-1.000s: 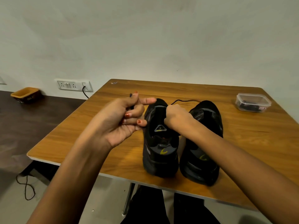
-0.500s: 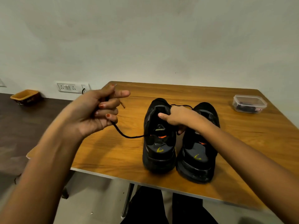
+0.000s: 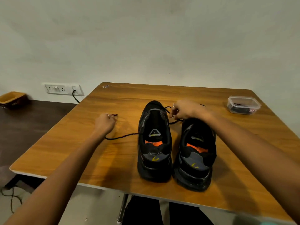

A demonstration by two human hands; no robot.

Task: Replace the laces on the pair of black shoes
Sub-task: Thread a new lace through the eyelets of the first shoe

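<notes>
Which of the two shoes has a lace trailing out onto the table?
The left shoe: a black lace runs from its side across the table to the left hand. The right shoe shows none on that side.

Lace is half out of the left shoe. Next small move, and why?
Probably draw the left hand further left: it pinches the lace, which runs slack across the table into the left shoe, while the right hand works the far eyelets.
</notes>
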